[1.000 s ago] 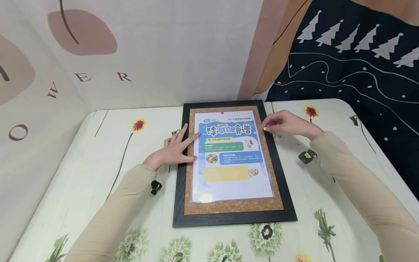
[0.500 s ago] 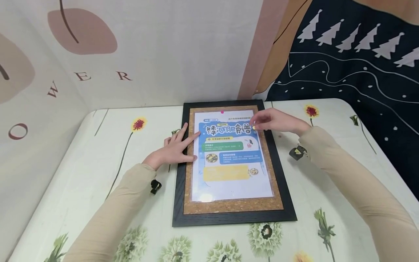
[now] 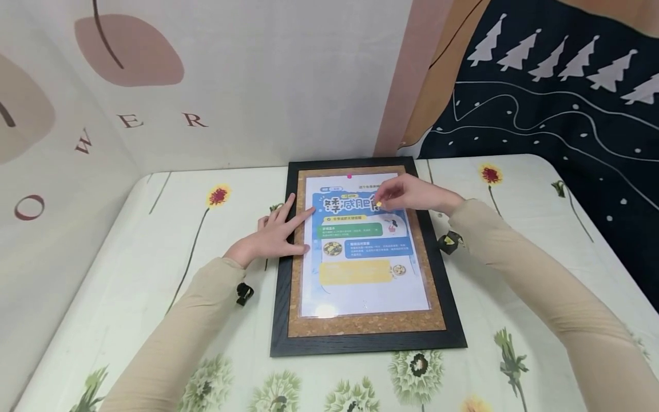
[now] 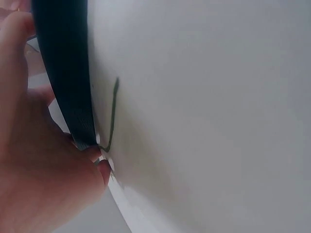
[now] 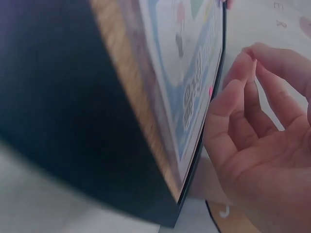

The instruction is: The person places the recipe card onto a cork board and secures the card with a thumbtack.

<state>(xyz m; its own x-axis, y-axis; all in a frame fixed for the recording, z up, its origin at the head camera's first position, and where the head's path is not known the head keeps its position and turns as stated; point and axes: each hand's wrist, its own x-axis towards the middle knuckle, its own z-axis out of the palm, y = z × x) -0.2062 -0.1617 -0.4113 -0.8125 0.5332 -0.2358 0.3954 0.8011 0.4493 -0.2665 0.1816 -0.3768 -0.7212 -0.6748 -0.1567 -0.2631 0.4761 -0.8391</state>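
Observation:
A cork board in a black frame (image 3: pixel 368 341) lies on the table with a printed sheet (image 3: pixel 360 300) on its cork. A pink pin (image 3: pixel 349 176) stands at the sheet's top edge. My left hand (image 3: pixel 273 236) rests spread over the frame's left side, fingertips on the sheet; the left wrist view shows that hand (image 4: pixel 43 160) at the frame's edge (image 4: pixel 68 73). Over the sheet's upper right, my right hand (image 3: pixel 412 193) pinches a small yellow thing (image 3: pixel 378 204) between thumb and finger. That hand (image 5: pixel 267 131) shows curled fingers above the board in the right wrist view.
A floral cloth (image 3: pixel 206 320) covers the table. Behind it hang a pale curtain (image 3: pixel 257 74) with letters and a dark cloth (image 3: pixel 566 131) with white trees. Black wrist pieces (image 3: pixel 245 293) show below the sleeves.
My right hand has moved left from the frame's right edge to over the sheet's printed title, still pinching the yellow thing. The left hand has stayed in place.

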